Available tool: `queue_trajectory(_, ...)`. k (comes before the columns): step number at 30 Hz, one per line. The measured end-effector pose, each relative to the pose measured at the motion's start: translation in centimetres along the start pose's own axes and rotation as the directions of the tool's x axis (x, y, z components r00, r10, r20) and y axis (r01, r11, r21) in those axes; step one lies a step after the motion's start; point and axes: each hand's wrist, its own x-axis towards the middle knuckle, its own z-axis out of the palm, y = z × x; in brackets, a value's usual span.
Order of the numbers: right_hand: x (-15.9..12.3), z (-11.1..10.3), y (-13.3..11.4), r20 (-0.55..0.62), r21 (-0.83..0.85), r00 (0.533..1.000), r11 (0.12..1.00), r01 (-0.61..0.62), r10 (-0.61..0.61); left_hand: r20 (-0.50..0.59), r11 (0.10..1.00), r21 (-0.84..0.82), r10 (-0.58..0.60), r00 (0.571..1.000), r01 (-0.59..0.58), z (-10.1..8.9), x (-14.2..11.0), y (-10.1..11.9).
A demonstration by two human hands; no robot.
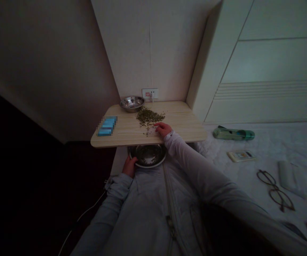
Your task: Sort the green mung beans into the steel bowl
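Note:
My left hand (pixel 130 166) grips the left rim of a metal bowl (pixel 149 164) with its thumb over the edge. The bowl sits just under the table's front edge, close to my body, with a few small dark bits inside. On the wooden tabletop (pixel 126 133) lies a loose heap of small green-brown pieces (pixel 149 115), too small to name exactly. My right hand (pixel 164 129) rests at the front of this heap, its forefinger stretched out and the other fingers bent. Several stray pieces lie by its fingertips, around a pale patch that I cannot make out.
A second metal bowl (pixel 132 104) stands at the back left of the table, near a wall socket (pixel 150 93). A pixelated blue rectangle (pixel 107 126) lies at the left. On the bed are a green bottle (pixel 233 134), a phone (pixel 241 155) and glasses (pixel 276 193).

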Motion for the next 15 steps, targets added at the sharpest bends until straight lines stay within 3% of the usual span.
queue_trajectory(3, 0.02, 0.03, 0.08, 0.001, -0.012, 1.0, 1.0, 0.007, -0.007, 0.008, 0.997, -0.022, -0.07, 0.998, 0.07, -0.22, 0.28, -0.34)
queue_trajectory(15, -0.25, -0.05, -0.39, 0.044, -0.065, 0.999, 0.998, -0.022, 0.025, 0.009, 0.997, -0.038, -0.066, 0.998, 0.067, -0.06, 0.16, -0.15)
